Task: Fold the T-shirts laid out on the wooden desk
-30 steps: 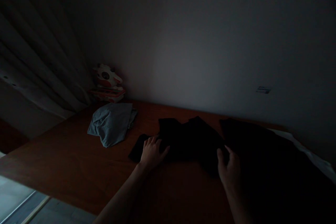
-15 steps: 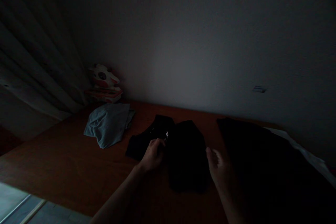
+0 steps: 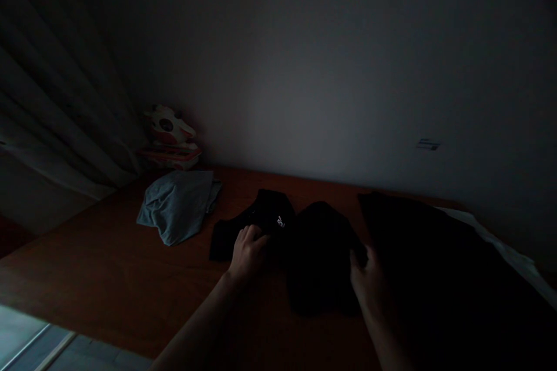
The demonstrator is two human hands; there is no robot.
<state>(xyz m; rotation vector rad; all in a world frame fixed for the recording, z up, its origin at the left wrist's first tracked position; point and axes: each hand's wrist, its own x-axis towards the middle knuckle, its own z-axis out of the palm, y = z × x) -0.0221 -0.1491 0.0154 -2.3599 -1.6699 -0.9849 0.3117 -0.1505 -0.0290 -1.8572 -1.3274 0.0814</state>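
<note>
The room is very dark. A black garment (image 3: 313, 243) with a small white mark lies on the brown wooden table (image 3: 108, 278). My left hand (image 3: 249, 254) rests on the garment's left part with fingers curled over the cloth. My right hand (image 3: 368, 284) sits at the garment's right edge, fingers bent against the fabric. Whether either hand pinches the cloth is hard to make out in the dark.
A crumpled light grey-blue cloth (image 3: 178, 206) lies to the left. A large dark pile of fabric (image 3: 435, 261) covers the table's right side, with white cloth (image 3: 500, 243) behind it. A white and red object (image 3: 169, 139) stands in the back left corner by curtains (image 3: 56, 110).
The black garment was folded inward and made narrower. My left hand drew back along its left part; my right hand moved left, then returned to the right edge.
</note>
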